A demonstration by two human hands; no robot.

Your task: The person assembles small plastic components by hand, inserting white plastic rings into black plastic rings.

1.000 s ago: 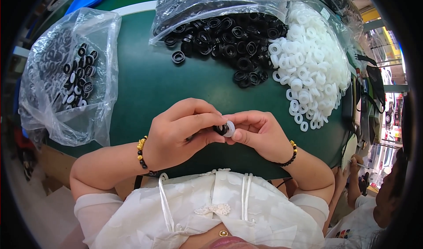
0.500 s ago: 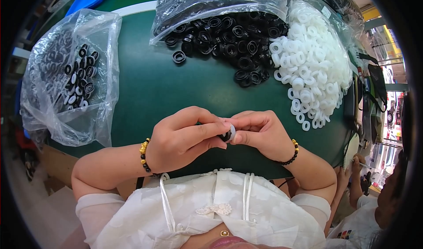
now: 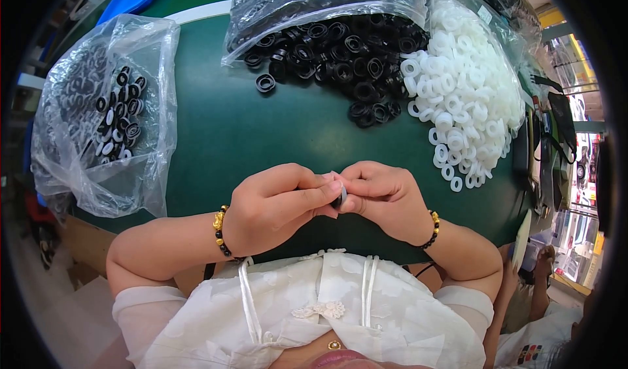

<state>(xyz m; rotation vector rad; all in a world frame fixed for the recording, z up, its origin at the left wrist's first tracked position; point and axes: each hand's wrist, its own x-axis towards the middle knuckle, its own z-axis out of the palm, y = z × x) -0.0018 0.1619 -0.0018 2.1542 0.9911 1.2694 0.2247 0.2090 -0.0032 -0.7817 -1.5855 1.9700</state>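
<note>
A small black-and-white round plastic piece, mostly hidden by fingers, sits between the fingertips of both hands, close in front of the person's chest. The left hand pinches its left side and the right hand its right, fingers closed on it; gripping from both sides probably steadies something so small and lets the thumbs press. Beneath spreads a dark green tabletop. Farther off, left of the hands, a crumpled clear plastic bag contains mixed black-and-white rings, perhaps kept aside from the loose ones. Beyond the hands, glossy black plastic rings and translucent white rings lie heaped side by side, seemingly for easy reach.
</note>
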